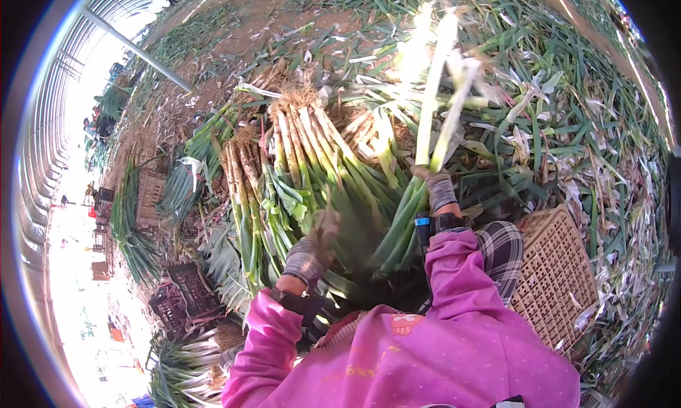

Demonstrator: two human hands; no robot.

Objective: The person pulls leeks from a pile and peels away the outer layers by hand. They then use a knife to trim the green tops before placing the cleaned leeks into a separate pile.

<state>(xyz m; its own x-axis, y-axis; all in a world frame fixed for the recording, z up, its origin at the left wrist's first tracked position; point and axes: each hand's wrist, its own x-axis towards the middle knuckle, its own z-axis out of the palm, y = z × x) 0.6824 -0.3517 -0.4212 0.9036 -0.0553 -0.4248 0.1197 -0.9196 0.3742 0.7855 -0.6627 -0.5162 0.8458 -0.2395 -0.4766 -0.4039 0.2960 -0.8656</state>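
Two peeled leeks (429,99), with pale shafts and root ends pointing away from me, rise from my right hand (436,186). This gloved hand is closed round them where white turns green, and their leaves hang back towards my lap. My left hand (318,246), also gloved, is over the leaves at the near side of a heap of unpeeled leeks (312,142). Motion smears its fingers, so their grip cannot be made out. The heaped leeks have brown, soil-covered shafts and bushy roots at the far end.
A tan plastic crate (557,277) stands by my right leg. Stripped leaves (560,138) cover the ground on the right. At lower left are cleaned leeks (195,365) and a dark crate (191,291). A metal pole (138,50) slants across the upper left.
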